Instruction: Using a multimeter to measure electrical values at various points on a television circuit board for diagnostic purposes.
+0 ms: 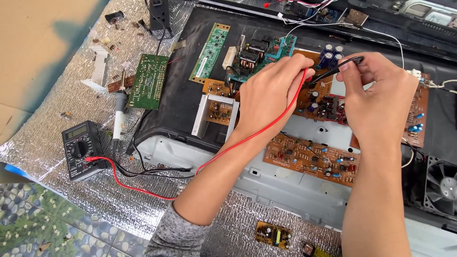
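Two hands meet over the opened back of a flat electronic set, and both are yours. Your left hand [266, 97] is curled shut around a red wire [257, 133], fingers bunched at the tip where the lead bends; the wire trails back under your wrist and runs off toward the black meter [80, 148] lying well to the left of that hand on the foil-covered tabletop [57, 95]. Your right hand [376, 90] pinches a black wire [340, 65] between thumb and forefinger, the lead arching from its fingertips across to the left hand, so the two hands sit just beside each other, nearly touching. Directly beneath both hands lies a brown circuit board [328, 102] crowded with small parts, and a second brown board [312, 159] rests just below your wrists on the pale metal frame [266, 185]. Beyond the left hand's knuckles stands a blue-green board [259, 52] with coils, and farther left of it a long narrow green board [209, 51]. Another green board [148, 81] lies well left of that hand on the foil, with a white-handled soldering iron [119, 112] just beside it, near the meter. Right of your right forearm, a black fan [440, 183] sits at the corner of the set. A small yellow-brown board [273, 234] lies on the foil between your forearms, near the lower edge.
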